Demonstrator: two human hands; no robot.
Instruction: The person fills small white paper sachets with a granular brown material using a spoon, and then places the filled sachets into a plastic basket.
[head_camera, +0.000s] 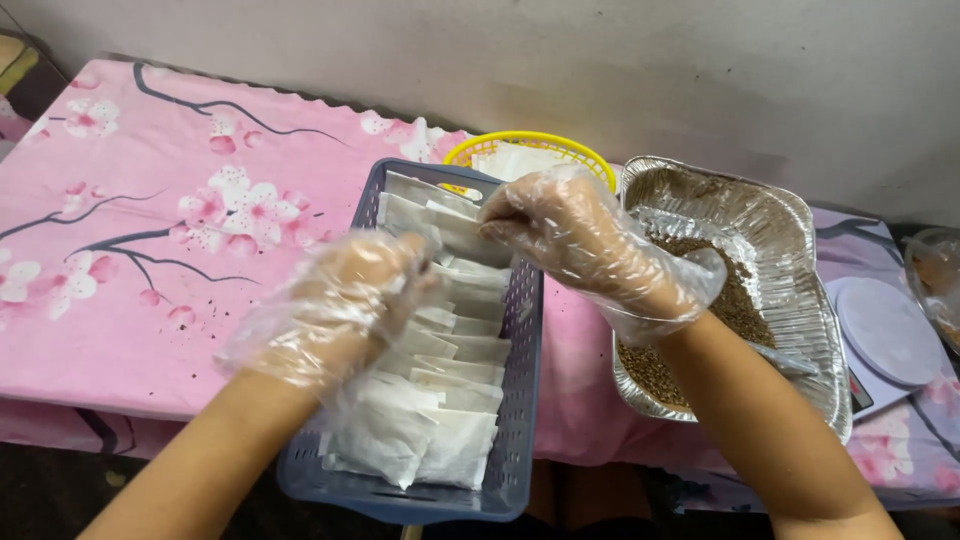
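Pink blossom tablecloth (120, 300); near its front edge, blue basket (522, 330) of white sachets (455, 372). Left hand (345, 300) (gloved) curled among them; right hand (580, 240) pinching one.

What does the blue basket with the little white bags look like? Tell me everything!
The blue basket is a long, rectangular plastic tray with walls full of small holes. It sits on the pink flowered tablecloth, its near end at the table's edge. Rows of white sachets fill it, overlapping like tiles. The left hand and right hand, both in clear plastic gloves, reach among the sachets.
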